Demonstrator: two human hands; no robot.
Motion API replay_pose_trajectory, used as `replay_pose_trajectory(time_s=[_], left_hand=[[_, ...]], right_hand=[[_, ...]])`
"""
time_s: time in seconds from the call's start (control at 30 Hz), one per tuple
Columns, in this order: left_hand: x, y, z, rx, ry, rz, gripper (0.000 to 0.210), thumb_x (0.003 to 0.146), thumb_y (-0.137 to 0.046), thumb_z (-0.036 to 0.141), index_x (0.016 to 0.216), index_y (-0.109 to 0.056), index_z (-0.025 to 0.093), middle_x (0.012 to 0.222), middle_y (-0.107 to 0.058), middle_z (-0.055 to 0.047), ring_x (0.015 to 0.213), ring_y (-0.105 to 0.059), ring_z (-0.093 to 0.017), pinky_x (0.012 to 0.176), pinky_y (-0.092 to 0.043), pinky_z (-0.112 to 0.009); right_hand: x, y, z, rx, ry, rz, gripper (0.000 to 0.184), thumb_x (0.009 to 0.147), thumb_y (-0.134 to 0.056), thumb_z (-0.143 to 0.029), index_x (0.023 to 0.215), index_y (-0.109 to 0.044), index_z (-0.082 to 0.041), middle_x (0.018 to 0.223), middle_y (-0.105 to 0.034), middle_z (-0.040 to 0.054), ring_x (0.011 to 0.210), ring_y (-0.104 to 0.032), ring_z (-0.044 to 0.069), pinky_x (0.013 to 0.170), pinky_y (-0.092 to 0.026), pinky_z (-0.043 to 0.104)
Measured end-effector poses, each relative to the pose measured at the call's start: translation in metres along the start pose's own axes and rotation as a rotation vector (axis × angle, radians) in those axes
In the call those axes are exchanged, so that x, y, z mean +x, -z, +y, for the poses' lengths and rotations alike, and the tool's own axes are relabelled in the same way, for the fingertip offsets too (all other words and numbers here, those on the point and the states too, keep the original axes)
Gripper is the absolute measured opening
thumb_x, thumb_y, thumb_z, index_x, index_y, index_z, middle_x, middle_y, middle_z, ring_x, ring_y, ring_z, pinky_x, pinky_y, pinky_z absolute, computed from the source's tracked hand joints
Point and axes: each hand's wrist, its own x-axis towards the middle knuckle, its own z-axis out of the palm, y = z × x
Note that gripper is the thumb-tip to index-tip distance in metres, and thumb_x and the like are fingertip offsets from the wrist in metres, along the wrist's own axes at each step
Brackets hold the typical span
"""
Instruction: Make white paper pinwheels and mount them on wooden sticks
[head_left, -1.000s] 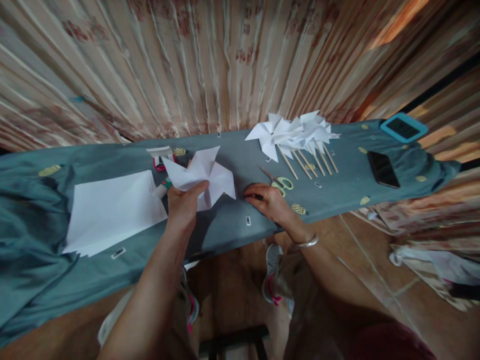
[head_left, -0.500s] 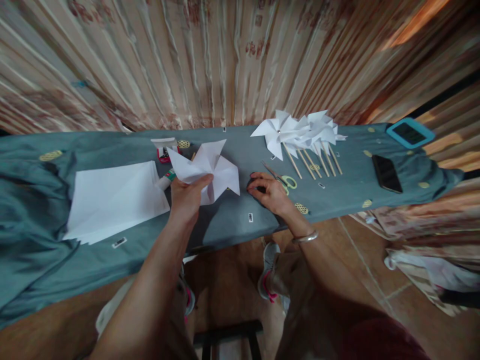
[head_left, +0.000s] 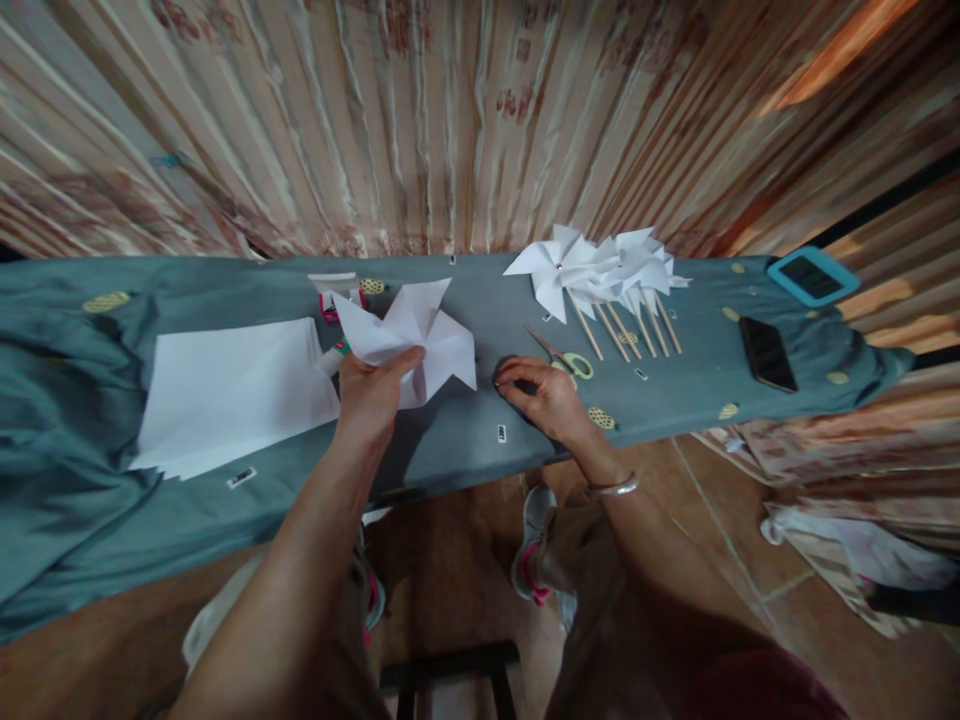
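Observation:
My left hand (head_left: pixel 373 385) is closed on a white paper pinwheel (head_left: pixel 442 345), the thumb pressed near its centre where the folded points meet. To the right, my right hand (head_left: pixel 544 398) hovers low by the cloth with thumb and index finger pinched together. A tiny thing seems to be at the fingertips, too small to make out. Scissors with pale green handles (head_left: pixel 576 366) lie just beyond that hand. Further back, several finished pinwheels (head_left: pixel 562 268) on wooden sticks (head_left: pixel 585 325) lie overlapping in a row.
A stack of white paper (head_left: pixel 232 395) lies at left, beside a glue stick (head_left: pixel 330 358) partly behind my left hand. Behind it stands a small red box (head_left: pixel 328 308). A phone (head_left: pixel 766 352) and a blue-framed tablet (head_left: pixel 812 276) lie at right on the grey-green cloth (head_left: pixel 450 455).
My right hand's fingers have drawn into a tighter pinch, its other fingers curling in. The left hand keeps the pinwheel in nearly the same place. The view has shifted slightly.

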Motion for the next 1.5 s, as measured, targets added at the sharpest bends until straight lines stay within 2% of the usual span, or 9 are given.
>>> replay_pose_trajectory(time_s=[0.27,0.5,0.7,0.8,0.87,0.93,1.07,1.27,1.5], left_hand=[[0.002,0.002,-0.001,0.008,0.005,-0.011,0.034,0.045,-0.083,0.021,0.076,-0.069,0.017,0.065,-0.07,0.001,0.065,-0.065,-0.017,0.067,-0.053,-0.029],[-0.001,0.001,-0.002,0.014,0.038,-0.005,0.027,0.046,-0.081,0.017,0.069,-0.069,0.016,0.066,-0.069,0.001,0.065,-0.063,-0.015,0.067,-0.051,-0.027],[-0.006,-0.001,-0.004,0.039,0.075,-0.056,0.026,0.048,-0.081,0.02,0.07,-0.069,0.015,0.069,-0.07,0.0,0.063,-0.062,-0.014,0.064,-0.049,-0.026],[-0.008,-0.004,-0.005,0.071,0.077,-0.083,0.026,0.05,-0.08,0.02,0.072,-0.068,0.015,0.069,-0.069,0.001,0.062,-0.061,-0.014,0.063,-0.048,-0.026],[-0.01,-0.007,-0.004,0.061,0.082,-0.092,0.026,0.049,-0.079,0.019,0.071,-0.067,0.015,0.068,-0.068,0.002,0.061,-0.06,-0.013,0.063,-0.047,-0.026],[-0.013,-0.01,-0.003,0.048,0.095,-0.109,0.027,0.048,-0.079,0.019,0.07,-0.066,0.015,0.068,-0.068,0.002,0.062,-0.061,-0.014,0.064,-0.048,-0.026],[-0.018,-0.014,-0.002,0.067,0.097,-0.171,0.026,0.049,-0.078,0.02,0.072,-0.067,0.016,0.069,-0.069,0.002,0.064,-0.062,-0.015,0.066,-0.048,-0.028],[-0.021,-0.017,-0.004,0.053,0.014,-0.21,0.029,0.052,-0.075,0.018,0.08,-0.068,0.018,0.072,-0.07,0.002,0.066,-0.063,-0.016,0.066,-0.05,-0.028],[-0.022,-0.017,-0.006,0.052,0.073,-0.225,0.031,0.052,-0.076,0.018,0.082,-0.07,0.017,0.073,-0.07,0.002,0.069,-0.064,-0.016,0.07,-0.051,-0.028]], right_hand=[[0.003,-0.003,0.002,-0.113,0.002,-0.02,0.011,0.082,-0.064,-0.019,0.089,-0.072,-0.022,0.101,-0.072,0.0068,0.099,-0.066,0.023,0.095,-0.049,0.039],[0.006,-0.008,0.001,-0.161,0.028,-0.013,0.017,0.086,-0.056,-0.017,0.087,-0.073,-0.019,0.098,-0.073,0.009,0.097,-0.066,0.024,0.093,-0.049,0.039],[0.007,-0.003,-0.012,0.107,-0.22,0.177,0.014,0.08,-0.065,-0.03,0.083,-0.075,-0.022,0.081,-0.075,0.0025,0.073,-0.068,0.019,0.073,-0.054,0.033],[0.008,-0.001,-0.029,0.292,-0.262,0.212,0.014,0.075,-0.07,-0.034,0.081,-0.075,-0.022,0.078,-0.075,0.0021,0.068,-0.067,0.018,0.069,-0.056,0.032],[0.008,-0.002,-0.04,0.342,-0.228,0.214,0.011,0.077,-0.071,-0.032,0.082,-0.075,-0.024,0.084,-0.075,0.0025,0.076,-0.068,0.019,0.078,-0.056,0.037],[0.01,-0.004,-0.048,0.315,-0.141,0.246,0.006,0.078,-0.071,-0.029,0.081,-0.075,-0.025,0.105,-0.072,0.0034,0.101,-0.066,0.022,0.097,-0.05,0.042],[0.014,-0.008,-0.052,0.241,-0.052,0.235,0.004,0.08,-0.071,-0.024,0.08,-0.074,-0.026,0.138,-0.055,0.001,0.134,-0.045,0.025,0.117,-0.03,0.048],[0.017,-0.012,-0.047,0.207,-0.035,0.143,0.006,0.081,-0.071,-0.023,0.084,-0.074,-0.026,0.145,-0.048,-0.0018,0.141,-0.036,0.024,0.12,-0.024,0.049],[0.018,-0.016,-0.041,0.278,-0.063,0.142,0.007,0.08,-0.071,-0.02,0.082,-0.074,-0.025,0.143,-0.049,-0.0005,0.141,-0.036,0.023,0.119,-0.025,0.049]])
